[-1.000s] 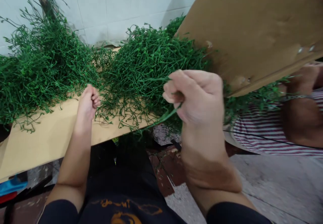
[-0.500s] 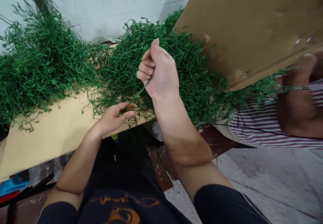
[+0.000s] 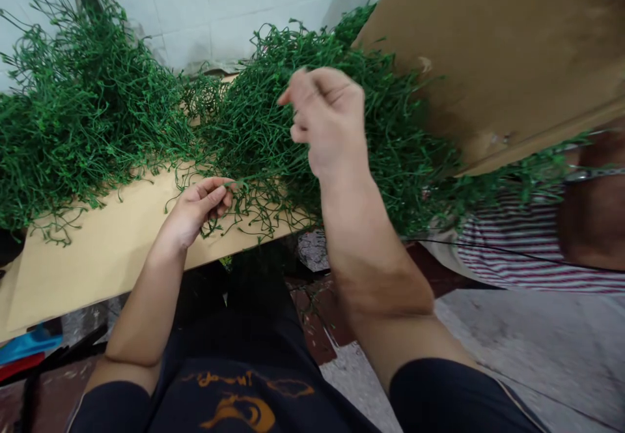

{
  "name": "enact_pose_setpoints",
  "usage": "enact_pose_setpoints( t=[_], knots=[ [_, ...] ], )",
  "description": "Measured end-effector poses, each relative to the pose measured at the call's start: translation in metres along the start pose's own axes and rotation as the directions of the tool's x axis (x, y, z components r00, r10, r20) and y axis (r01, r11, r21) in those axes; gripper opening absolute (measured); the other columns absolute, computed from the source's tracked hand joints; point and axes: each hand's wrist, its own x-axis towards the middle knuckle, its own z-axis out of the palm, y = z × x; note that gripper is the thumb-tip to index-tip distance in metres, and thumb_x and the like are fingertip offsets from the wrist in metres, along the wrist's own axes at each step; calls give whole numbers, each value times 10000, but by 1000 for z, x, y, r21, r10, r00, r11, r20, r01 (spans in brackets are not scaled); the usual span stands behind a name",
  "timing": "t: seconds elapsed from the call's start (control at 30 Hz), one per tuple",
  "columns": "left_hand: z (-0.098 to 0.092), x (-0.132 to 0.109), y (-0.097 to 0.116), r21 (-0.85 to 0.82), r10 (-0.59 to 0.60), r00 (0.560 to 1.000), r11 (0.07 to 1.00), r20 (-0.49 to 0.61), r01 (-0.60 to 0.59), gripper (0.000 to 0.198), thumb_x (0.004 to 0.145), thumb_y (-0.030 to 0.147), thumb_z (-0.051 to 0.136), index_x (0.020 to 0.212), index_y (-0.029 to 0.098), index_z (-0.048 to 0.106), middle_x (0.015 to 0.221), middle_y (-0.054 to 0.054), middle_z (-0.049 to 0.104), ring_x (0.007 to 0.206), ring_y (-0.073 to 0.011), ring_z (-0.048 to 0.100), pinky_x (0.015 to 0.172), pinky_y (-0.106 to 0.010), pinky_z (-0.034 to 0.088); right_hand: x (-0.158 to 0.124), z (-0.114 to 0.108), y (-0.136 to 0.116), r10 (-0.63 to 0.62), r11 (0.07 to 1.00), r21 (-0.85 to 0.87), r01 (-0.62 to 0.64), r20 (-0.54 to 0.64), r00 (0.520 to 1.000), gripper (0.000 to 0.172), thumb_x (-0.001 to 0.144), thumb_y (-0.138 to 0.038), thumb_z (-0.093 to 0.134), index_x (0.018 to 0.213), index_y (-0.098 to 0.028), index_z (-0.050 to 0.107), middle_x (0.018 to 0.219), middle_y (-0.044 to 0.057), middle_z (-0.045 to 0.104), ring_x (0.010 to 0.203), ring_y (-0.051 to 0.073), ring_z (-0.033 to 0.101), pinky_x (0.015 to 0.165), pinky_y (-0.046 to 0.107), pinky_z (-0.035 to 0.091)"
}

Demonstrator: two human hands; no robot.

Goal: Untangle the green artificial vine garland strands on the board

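Observation:
My left hand (image 3: 206, 204) pinches a thin green stem (image 3: 244, 180) just above the board, at the near edge of the tangled plastic greenery. Raised over the middle heap of green stems (image 3: 263, 114), my right hand (image 3: 327, 107) has its fingers curled and is blurred; whether it holds anything is too unclear to tell. Another large heap of green stems (image 3: 88, 120) lies on the left part of the tan board (image 3: 117, 244).
A large cardboard sheet (image 3: 488, 49) leans over the heap at the upper right. Beside it at the right edge is another person's arm with a striped garment (image 3: 517, 244). A white tiled wall (image 3: 234, 10) stands behind. Blue and red items (image 3: 32, 345) lie lower left.
My left hand has moved left and slightly up and closed on a stem. My right hand has shifted right and turned, and the stem that hung from it no longer shows there.

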Motion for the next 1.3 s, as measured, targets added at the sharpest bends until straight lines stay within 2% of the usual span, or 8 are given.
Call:
enact_pose_setpoints(
  t=[0.07, 0.13, 0.27, 0.4, 0.63, 0.8, 1.07, 1.3],
  knots=[
    [0, 2, 4, 25, 50, 998, 998, -26, -49, 267, 646, 320, 740, 792, 139, 607, 601, 31, 534, 495, -38, 446, 442, -169, 305, -15, 9, -1, -44, 972, -211, 105, 275, 961, 420, 678, -549, 654, 602, -169, 491, 610, -31, 408, 568, 57, 353, 535, 235, 259],
    [0, 5, 6, 76, 113, 992, 991, -56, -108, 252, 650, 317, 738, 764, 142, 595, 614, 31, 535, 492, -35, 437, 446, -170, 313, -29, 15, 3, 56, 929, -340, 147, 522, 851, 354, 684, -473, 675, 642, -153, 529, 633, -26, 439, 616, 71, 387, 575, 237, 285],
    [-2, 6, 6, 179, 226, 968, 962, -112, -204, 285, 646, 302, 741, 813, 159, 560, 615, 42, 530, 492, -42, 432, 469, -182, 344, -39, 17, 12, 264, 879, -463, 111, 668, 695, 252, 774, -311, 573, 607, -148, 478, 551, -49, 362, 536, 59, 316, 534, 240, 254],
    [-7, 3, 3, 271, 154, 985, 954, -72, -129, 380, 642, 315, 743, 922, 158, 540, 626, 43, 523, 488, -51, 424, 463, -192, 329, -34, 8, 14, 222, 908, -412, 78, 630, 744, 237, 799, -293, 536, 621, -162, 451, 563, -41, 382, 551, 69, 347, 546, 239, 274],
    [-5, -2, 0, 394, 131, 991, 910, 31, -133, 399, 811, 529, 512, 740, 140, 565, 492, 62, 318, 452, -58, 283, 433, -217, 205, -33, -1, 21, 165, 965, -255, -62, 408, 898, 572, 733, -702, 478, 563, -203, 256, 532, -60, 193, 505, 59, 204, 489, 242, 188],
    [3, -5, -5, 463, 194, 978, 861, 80, -209, 481, 789, 619, 480, 600, 179, 427, 515, 55, 302, 472, -69, 267, 447, -239, 209, -33, 7, 23, 25, 923, -377, 82, 271, 962, 582, 766, -692, 441, 544, -203, 215, 548, -40, 202, 536, 82, 254, 525, 255, 236],
    [18, -8, -6, 392, 298, 952, 886, -70, -248, 496, 765, 630, 508, 571, 196, 366, 527, 49, 283, 480, -74, 248, 457, -252, 207, -28, 35, 22, -206, 703, -656, 275, 182, 961, 382, 916, -457, 321, 628, -209, 355, 655, 44, 446, 776, 180, 507, 677, 289, 360],
    [17, -10, -1, 301, 281, 938, 930, -203, -213, 491, 733, 630, 550, 590, 198, 366, 523, 63, 261, 461, -61, 233, 424, -233, 202, -19, 63, 26, -199, 697, -653, 297, 222, 955, 380, 923, -468, 299, 688, -200, 432, 747, 77, 510, 853, 206, 531, 710, 304, 377]
  ],
)
